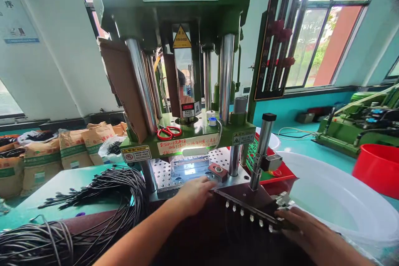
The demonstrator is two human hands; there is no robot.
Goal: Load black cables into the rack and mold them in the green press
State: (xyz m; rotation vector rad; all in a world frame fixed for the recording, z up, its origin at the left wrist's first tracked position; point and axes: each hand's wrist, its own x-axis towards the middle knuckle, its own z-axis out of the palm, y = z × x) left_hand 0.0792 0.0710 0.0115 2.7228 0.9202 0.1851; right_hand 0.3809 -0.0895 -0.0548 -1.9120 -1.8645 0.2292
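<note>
My left hand [197, 194] reaches over the front edge of the press table [162, 176], fingers loosely stretched to the right, nothing visible in them. Just beyond the fingertips lies a reddish-brown block [218, 171] with a round metal piece in it. Over the right end of a dark plate [246, 197] lies my right hand [307, 230], its fingers extended beside a small heap of shiny metal connectors [283, 200]. Several similar metal connectors [252, 217] stick out in a row along the plate's front edge. The underside of my right fingers is hidden.
The green press [173, 8] stands ahead, with red-handled scissors [169, 132] on its ledge. Black cables [124, 183] are bundled at left. A metal post [262, 149] rises from the dark plate. At right are a red tray [280, 172], a white tub [336, 191] and a red bucket [377, 170].
</note>
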